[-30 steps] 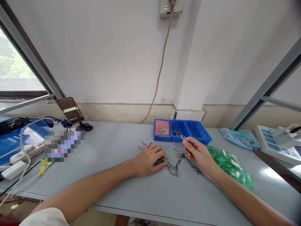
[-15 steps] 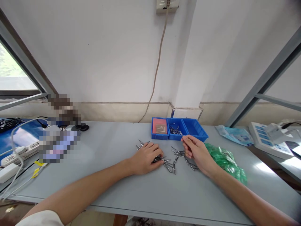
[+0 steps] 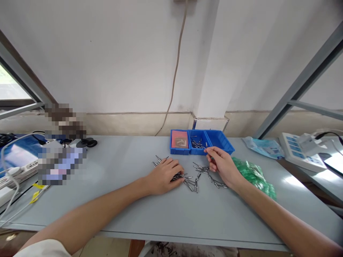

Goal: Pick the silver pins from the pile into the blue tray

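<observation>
My left hand (image 3: 166, 176) lies over a pile of thin metal pins (image 3: 189, 182), with thumb and fingers apart and pins showing between them. Some pins stick out beyond its fingertips, and those under the palm are hidden. In a pinch, my right hand (image 3: 221, 162) holds one metal pin (image 3: 206, 145) upright at the front edge of the middle blue bin (image 3: 197, 151). More loose pins (image 3: 202, 169) lie on the table below and left of that hand. Several pins rest inside the middle bin.
The left blue bin (image 3: 179, 151) holds a pink sheet and a small clear bag. At right stands another blue bin (image 3: 219, 139). Green plastic wrap (image 3: 254, 178) lies beside my right forearm. Farther right are a blue packet (image 3: 264, 147) and a power strip (image 3: 301, 153). Cables and a power strip (image 3: 33, 165) occupy the left.
The view has shifted slightly. My right hand, in a pinch in both frames, now shows a pin upright at its fingertips by the middle bin. My left hand stays on the pile.
</observation>
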The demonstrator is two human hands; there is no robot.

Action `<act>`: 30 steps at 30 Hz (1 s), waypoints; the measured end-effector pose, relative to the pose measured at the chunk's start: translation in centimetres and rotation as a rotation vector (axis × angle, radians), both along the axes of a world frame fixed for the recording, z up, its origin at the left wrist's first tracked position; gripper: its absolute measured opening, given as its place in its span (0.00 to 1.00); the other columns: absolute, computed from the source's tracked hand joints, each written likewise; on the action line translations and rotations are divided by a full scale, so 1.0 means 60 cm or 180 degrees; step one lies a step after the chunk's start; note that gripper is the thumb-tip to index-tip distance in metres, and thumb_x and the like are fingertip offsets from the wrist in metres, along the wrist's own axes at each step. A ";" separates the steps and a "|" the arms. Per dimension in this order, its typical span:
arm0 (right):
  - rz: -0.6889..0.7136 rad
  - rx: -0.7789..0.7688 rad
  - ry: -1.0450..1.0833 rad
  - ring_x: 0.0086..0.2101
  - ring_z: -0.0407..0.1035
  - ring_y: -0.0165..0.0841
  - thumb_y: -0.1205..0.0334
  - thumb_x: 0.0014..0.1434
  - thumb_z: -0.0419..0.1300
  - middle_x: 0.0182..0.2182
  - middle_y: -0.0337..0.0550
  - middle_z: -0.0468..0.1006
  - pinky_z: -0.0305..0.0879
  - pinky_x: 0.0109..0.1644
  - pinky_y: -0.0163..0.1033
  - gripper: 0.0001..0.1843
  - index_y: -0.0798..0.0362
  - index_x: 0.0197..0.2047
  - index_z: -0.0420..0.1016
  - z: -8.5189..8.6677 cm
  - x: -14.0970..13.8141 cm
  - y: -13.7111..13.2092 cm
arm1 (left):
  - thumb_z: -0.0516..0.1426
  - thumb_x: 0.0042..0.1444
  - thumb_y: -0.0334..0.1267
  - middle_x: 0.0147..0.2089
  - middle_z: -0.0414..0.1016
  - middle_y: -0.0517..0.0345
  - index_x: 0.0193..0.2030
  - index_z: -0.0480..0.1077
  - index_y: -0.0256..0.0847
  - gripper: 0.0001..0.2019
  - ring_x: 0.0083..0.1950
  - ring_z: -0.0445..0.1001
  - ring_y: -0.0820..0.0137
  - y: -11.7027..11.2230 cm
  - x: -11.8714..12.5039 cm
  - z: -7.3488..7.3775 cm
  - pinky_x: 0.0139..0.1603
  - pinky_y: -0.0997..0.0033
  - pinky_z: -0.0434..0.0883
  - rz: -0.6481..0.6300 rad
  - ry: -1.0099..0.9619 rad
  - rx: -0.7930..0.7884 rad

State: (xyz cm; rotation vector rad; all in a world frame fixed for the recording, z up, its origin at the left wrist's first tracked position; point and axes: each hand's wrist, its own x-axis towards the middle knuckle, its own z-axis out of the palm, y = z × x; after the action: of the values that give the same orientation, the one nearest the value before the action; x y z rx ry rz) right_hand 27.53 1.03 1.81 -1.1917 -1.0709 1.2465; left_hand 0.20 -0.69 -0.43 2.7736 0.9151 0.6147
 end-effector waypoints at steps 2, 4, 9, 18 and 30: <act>0.0041 0.0056 -0.0051 0.17 0.56 0.22 0.44 0.61 0.70 0.28 0.34 0.71 0.53 0.20 0.32 0.18 0.50 0.43 0.77 0.003 0.000 -0.002 | 0.58 0.72 0.44 0.49 0.74 0.55 0.49 0.70 0.44 0.07 0.49 0.69 0.62 0.000 -0.001 0.000 0.52 0.61 0.64 0.0001 -0.0004 -0.0019; 0.0078 0.0123 -0.0099 0.18 0.57 0.23 0.43 0.62 0.68 0.30 0.36 0.73 0.53 0.21 0.33 0.20 0.49 0.47 0.77 0.005 0.000 -0.004 | 0.58 0.72 0.44 0.49 0.74 0.55 0.49 0.69 0.43 0.07 0.49 0.69 0.62 0.000 -0.001 0.000 0.52 0.61 0.64 -0.0002 -0.0010 -0.0033; 0.0090 0.0500 -0.0868 0.22 0.61 0.28 0.43 0.65 0.65 0.30 0.37 0.73 0.57 0.26 0.37 0.18 0.48 0.47 0.76 0.002 0.002 -0.006 | 0.57 0.73 0.44 0.49 0.74 0.54 0.49 0.69 0.43 0.07 0.48 0.70 0.62 0.000 -0.002 -0.002 0.52 0.60 0.64 -0.0024 -0.0042 -0.0011; 0.0759 0.1512 -0.3400 0.38 0.70 0.40 0.57 0.65 0.65 0.36 0.42 0.76 0.64 0.44 0.46 0.05 0.47 0.40 0.76 -0.019 -0.004 -0.019 | 0.57 0.73 0.44 0.49 0.74 0.54 0.50 0.70 0.44 0.08 0.49 0.70 0.62 0.000 -0.001 -0.002 0.53 0.60 0.65 -0.0014 -0.0022 0.0025; 0.0867 0.1460 -0.3186 0.38 0.68 0.40 0.60 0.70 0.57 0.36 0.43 0.74 0.63 0.44 0.45 0.07 0.48 0.37 0.70 -0.016 -0.006 -0.024 | 0.56 0.73 0.44 0.48 0.75 0.54 0.49 0.70 0.43 0.08 0.48 0.69 0.62 -0.002 0.000 0.002 0.52 0.60 0.65 -0.0021 -0.0031 -0.0011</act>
State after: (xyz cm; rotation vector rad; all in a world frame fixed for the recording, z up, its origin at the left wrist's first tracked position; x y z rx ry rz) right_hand 27.18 -0.42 0.84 -1.3327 -2.1675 0.4686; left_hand 0.22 -0.81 -0.32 2.7668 0.9037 0.6245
